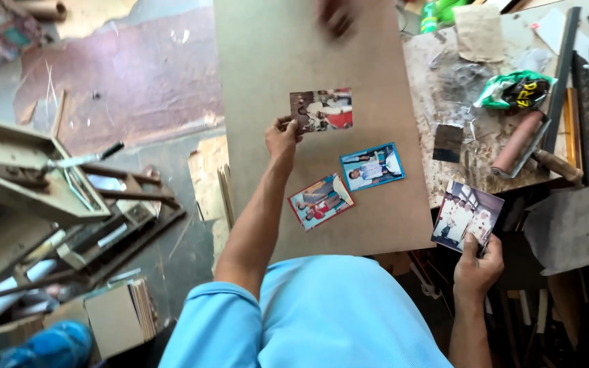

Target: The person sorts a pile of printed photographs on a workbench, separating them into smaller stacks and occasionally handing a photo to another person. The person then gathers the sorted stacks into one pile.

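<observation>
A large brown board (288, 54) lies across the workbench in front of me. My left hand (281, 137) pinches the left edge of a colour photo (322, 110) held just above the board's middle. Two more photos lie flat on the board: a blue-bordered one (372, 165) and a red-bordered one (320, 201) below it. My right hand (477, 265) holds a photo of people in white (467, 215) off the board's right edge. Another person's hand (335, 15), blurred, rests at the board's far end.
To the right, a worn bench top (444, 170) carries a paint roller (518, 143), a scraper blade (448, 142), a green packet (516, 90), crumpled plastic and dark frame mouldings (567, 61). A cutting machine (28, 174) stands at left, with stacked boards (125, 315) on the floor.
</observation>
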